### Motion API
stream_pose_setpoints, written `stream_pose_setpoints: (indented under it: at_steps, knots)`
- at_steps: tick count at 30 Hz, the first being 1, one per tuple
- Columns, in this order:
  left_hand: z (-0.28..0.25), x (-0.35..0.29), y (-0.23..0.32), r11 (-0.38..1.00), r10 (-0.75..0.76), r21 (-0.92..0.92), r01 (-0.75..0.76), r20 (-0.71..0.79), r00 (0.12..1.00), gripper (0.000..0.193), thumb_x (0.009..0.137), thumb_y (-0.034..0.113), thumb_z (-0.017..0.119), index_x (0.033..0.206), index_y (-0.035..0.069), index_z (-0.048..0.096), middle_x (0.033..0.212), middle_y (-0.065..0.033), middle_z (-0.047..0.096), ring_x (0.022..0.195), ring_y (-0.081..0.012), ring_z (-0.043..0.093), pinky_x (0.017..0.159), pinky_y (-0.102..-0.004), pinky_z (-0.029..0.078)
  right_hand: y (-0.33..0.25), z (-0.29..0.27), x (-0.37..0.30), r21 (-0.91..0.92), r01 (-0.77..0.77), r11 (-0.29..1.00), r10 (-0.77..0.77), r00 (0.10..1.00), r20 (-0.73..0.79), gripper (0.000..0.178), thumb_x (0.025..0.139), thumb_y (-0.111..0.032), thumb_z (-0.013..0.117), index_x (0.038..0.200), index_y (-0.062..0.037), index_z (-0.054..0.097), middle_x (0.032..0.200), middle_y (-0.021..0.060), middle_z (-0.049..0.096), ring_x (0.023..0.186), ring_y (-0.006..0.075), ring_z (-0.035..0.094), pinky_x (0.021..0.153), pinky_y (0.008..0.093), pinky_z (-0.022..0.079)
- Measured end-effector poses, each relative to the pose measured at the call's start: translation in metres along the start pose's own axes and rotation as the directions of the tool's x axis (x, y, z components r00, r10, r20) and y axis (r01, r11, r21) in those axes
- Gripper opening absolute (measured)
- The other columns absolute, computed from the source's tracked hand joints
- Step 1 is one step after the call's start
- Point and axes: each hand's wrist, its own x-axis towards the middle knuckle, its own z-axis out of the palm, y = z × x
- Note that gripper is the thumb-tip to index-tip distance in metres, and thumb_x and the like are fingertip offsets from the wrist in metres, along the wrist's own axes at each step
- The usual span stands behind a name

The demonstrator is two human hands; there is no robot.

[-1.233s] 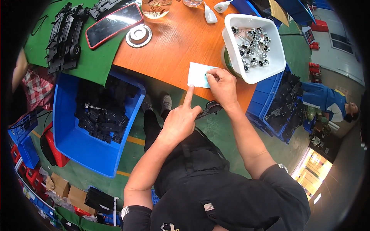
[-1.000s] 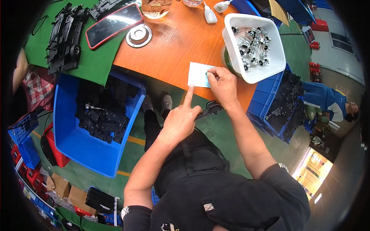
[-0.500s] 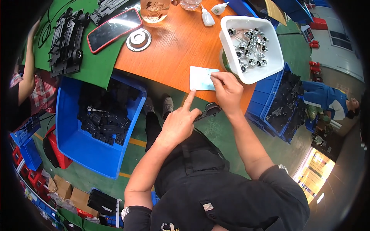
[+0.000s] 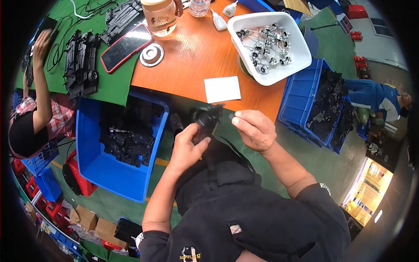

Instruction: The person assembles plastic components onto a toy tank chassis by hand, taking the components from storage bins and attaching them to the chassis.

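My left hand (image 4: 188, 149) is closed on a black plastic part (image 4: 207, 121), held just in front of the table edge and smeared by motion. To its right, the thumb and forefinger of my right hand (image 4: 256, 131) are pinched on a tiny greyish piece too small to name. Beyond both hands, a white card (image 4: 222, 89) lies flat near the table's front edge. Past my right hand stands a white plastic tub (image 4: 301, 61) with several metal axles (image 4: 266, 46) bearing hubs.
A phone (image 4: 126, 48), a round metal disc (image 4: 151, 55), a bottle (image 4: 160, 19) and small white squeeze bottles (image 4: 219, 19) rest on the table. Blue bins (image 4: 118, 177) (image 4: 301, 107) of black parts flank me. Black chassis (image 4: 82, 65) lie at left near another person's hand (image 4: 42, 43).
My left hand has left the card and now holds the black part that was below the table edge. My right hand has drawn back from the card toward me, still pinched.
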Motion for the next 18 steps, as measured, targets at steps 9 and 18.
stream_pose_setpoints:
  at_steps: [9, 18]
  knots:
    - [0.002, 0.001, 0.023, 0.822, -0.226, -0.522, 0.227, 0.066, 0.972, 0.029, 0.079, -0.001, 0.067, 0.107, 0.001, 0.058, 0.096, -0.0015, 0.064, 0.085, -0.0069, 0.059, 0.076, -0.0240, 0.049, -0.011, 0.003, -0.007, 0.058, 0.026, 0.998, -0.027, 1.000, 0.016, 0.036, 0.066, 0.009, 0.072, 0.099, -0.0033, 0.066, 0.094, 0.0102, 0.063, 0.076, 0.0251, 0.066, 0.061, 0.0310, 0.056]
    - [0.005, -0.003, 0.005, 0.857, -0.220, -0.478, 0.192, -0.003, 0.975, 0.026, 0.080, -0.001, 0.065, 0.104, 0.001, 0.058, 0.096, -0.0018, 0.064, 0.085, -0.0061, 0.058, 0.076, -0.0238, 0.048, -0.007, 0.018, -0.013, 0.148, -0.608, 0.780, 0.622, 0.779, -0.082, 0.014, 0.079, 0.002, 0.067, 0.093, 0.0019, 0.064, 0.084, 0.0070, 0.064, 0.070, 0.0141, 0.060, 0.065, 0.0247, 0.049]
